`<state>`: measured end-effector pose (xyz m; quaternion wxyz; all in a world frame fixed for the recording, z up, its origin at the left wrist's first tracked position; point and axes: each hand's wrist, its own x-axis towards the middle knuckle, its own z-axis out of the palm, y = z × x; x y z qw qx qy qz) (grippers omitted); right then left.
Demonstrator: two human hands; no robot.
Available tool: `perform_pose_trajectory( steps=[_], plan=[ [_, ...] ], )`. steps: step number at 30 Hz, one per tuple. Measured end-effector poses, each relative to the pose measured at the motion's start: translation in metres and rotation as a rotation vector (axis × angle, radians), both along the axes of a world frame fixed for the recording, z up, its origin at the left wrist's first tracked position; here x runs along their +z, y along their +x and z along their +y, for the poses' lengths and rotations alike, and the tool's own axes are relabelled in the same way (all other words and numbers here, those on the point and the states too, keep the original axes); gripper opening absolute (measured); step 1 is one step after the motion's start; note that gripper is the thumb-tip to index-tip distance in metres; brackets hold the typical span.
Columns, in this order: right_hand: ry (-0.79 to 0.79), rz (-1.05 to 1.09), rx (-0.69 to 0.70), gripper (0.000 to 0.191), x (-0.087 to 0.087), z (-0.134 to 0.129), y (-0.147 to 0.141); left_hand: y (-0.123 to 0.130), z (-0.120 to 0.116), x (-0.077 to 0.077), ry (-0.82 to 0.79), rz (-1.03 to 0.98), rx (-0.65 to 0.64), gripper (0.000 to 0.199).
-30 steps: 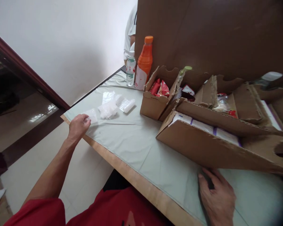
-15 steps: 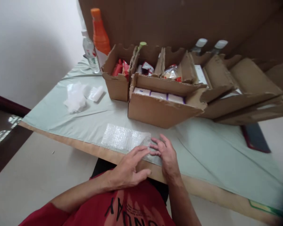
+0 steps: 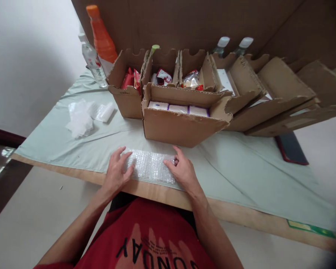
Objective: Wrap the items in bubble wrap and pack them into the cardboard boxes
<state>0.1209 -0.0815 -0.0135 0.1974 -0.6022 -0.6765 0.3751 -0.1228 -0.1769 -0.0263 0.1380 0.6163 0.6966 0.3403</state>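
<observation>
A flat strip of clear bubble wrap [image 3: 149,164] lies along the front of the table, with a crease across its middle. At its left end is my left hand [image 3: 117,170], fingers apart, the index finger and thumb resting over the edge. My right hand [image 3: 183,170] is at the opposite end. Its thumb lies on top of the wrap and the other fingers curl at the edge, partly hidden, while the index finger points away from me.
Behind the wrap stands a cardboard box [image 3: 182,129] with white, purple-edged packs [image 3: 178,109]. More open cardboard bins [image 3: 126,101] line the back, some holding snack packets. Bottles, one orange [image 3: 102,41], stand back left. Crumpled clear plastic [image 3: 81,117] lies left; a dark flat object [image 3: 291,147] lies right.
My left hand has moved left from the wrap's right end to its left end. My right hand has come down onto the right end, which now lies flatter. The view has shifted slightly.
</observation>
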Motion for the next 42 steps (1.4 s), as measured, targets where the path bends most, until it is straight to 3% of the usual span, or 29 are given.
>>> perform_pose_trajectory(
  steps=[4,10,14,18,21,24,27,29,33,37,40,42],
  plan=[
    [0.115,0.133,0.053,0.057,0.003,-0.015,0.001,-0.023,0.035,-0.012,-0.046,0.139,-0.137,0.054],
    [0.247,0.136,-0.063,0.051,0.010,-0.019,0.028,-0.018,0.072,0.001,-0.131,0.129,-0.343,0.008],
    [0.248,-0.021,-0.136,0.056,-0.006,0.000,0.053,0.006,0.081,-0.002,-0.110,0.157,-0.340,0.015],
    [0.408,-0.292,-0.180,0.053,-0.021,0.002,0.076,0.024,0.068,-0.008,0.040,0.204,-0.271,0.029],
    [0.561,-0.359,-0.155,0.046,-0.020,-0.007,0.072,0.035,0.048,-0.008,0.173,0.218,-0.290,0.040],
    [0.582,-0.323,0.083,0.042,-0.018,-0.012,0.035,0.051,0.035,-0.011,0.169,0.259,-0.388,0.050],
    [0.517,-0.336,0.366,0.048,-0.025,-0.012,-0.006,0.064,0.032,-0.022,0.035,0.400,-0.501,0.054],
    [0.494,-0.368,0.429,0.050,-0.034,-0.014,-0.013,0.062,0.030,-0.028,-0.047,0.497,-0.530,0.060],
    [0.511,-0.486,0.285,0.064,-0.049,-0.023,0.031,0.042,0.023,-0.029,-0.092,0.574,-0.504,0.069],
    [0.497,-0.594,0.119,0.066,-0.046,-0.034,0.076,0.029,0.019,-0.024,-0.099,0.524,-0.500,0.069],
    [0.510,-0.608,0.063,0.062,-0.037,-0.038,0.064,0.035,0.020,-0.020,-0.063,0.484,-0.487,0.063],
    [0.539,-0.565,0.161,0.057,-0.032,-0.040,0.039,0.045,0.020,-0.018,-0.042,0.481,-0.502,0.057]
  ],
)
